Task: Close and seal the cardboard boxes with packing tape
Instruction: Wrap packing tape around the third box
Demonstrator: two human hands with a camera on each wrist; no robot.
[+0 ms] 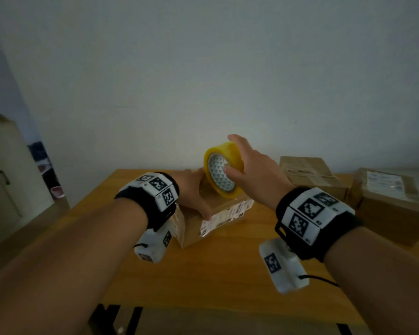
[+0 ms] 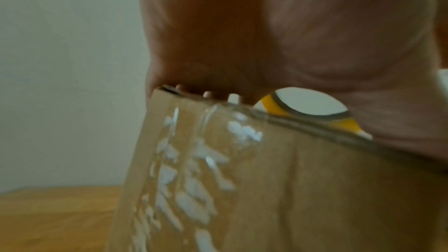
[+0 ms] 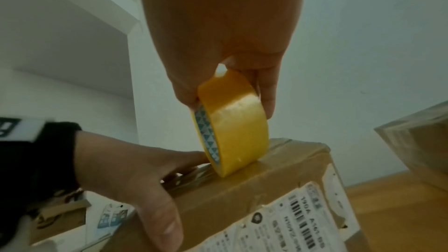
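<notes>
A cardboard box [image 1: 218, 213] with a white shipping label [image 1: 228, 216] stands mid-table. My left hand [image 1: 194, 192] lies flat on its top, thumb down the near side; the right wrist view shows that left hand [image 3: 126, 164] with its fingers stretched toward the roll. My right hand [image 1: 247, 160] grips a yellow tape roll [image 1: 224, 172] upright, thumb inside the core and fingers over the rim. The roll [image 3: 237, 127] touches the box top [image 3: 278, 162] at its lower edge. In the left wrist view the box side [image 2: 290, 189] carries clear tape, and the roll [image 2: 269, 108] peeks behind it.
Two more brown boxes [image 1: 312, 175] [image 1: 392, 204] sit at the table's right end. The wooden table [image 1: 215, 274] has bare surface in front of the box. A pale cabinet [image 1: 3, 177] stands at the left, with the wall close behind the table.
</notes>
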